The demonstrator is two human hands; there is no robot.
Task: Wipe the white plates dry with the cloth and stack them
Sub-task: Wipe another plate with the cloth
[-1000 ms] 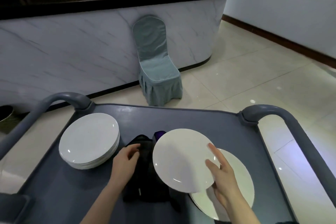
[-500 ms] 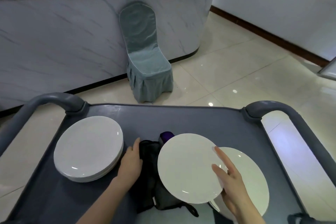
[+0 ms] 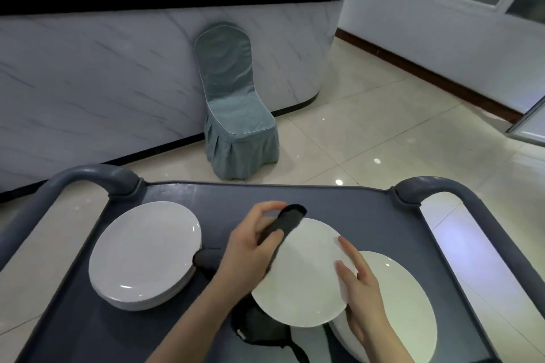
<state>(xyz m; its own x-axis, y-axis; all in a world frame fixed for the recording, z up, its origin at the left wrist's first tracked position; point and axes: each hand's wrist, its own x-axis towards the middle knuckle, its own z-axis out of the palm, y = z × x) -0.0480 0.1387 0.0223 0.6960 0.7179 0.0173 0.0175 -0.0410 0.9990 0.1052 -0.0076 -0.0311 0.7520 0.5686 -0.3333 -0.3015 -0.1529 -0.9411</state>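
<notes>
One plate [image 3: 303, 271] is being held just above the cart [image 3: 339, 203], between two stacks. The left hand [image 3: 250, 247] is gripping a dark cloth [image 3: 287, 222], fingers curled round it, and is pressing it against the plate's upper-left rim. The right hand [image 3: 361, 289] is pinching the plate's right edge, two digits lying on its face and the rest hidden behind. More dark fabric [image 3: 259, 330] is lying on the cart beneath the plate; whether it is the same cloth cannot be told. The left stack [image 3: 144, 253] is sitting near a handle [image 3: 88, 180]. The right stack [image 3: 404, 300] is lying partly under the held plate and the right hand. Beyond the cart a covered chair [image 3: 236, 115] is standing against a marble counter [image 3: 103, 74].
</notes>
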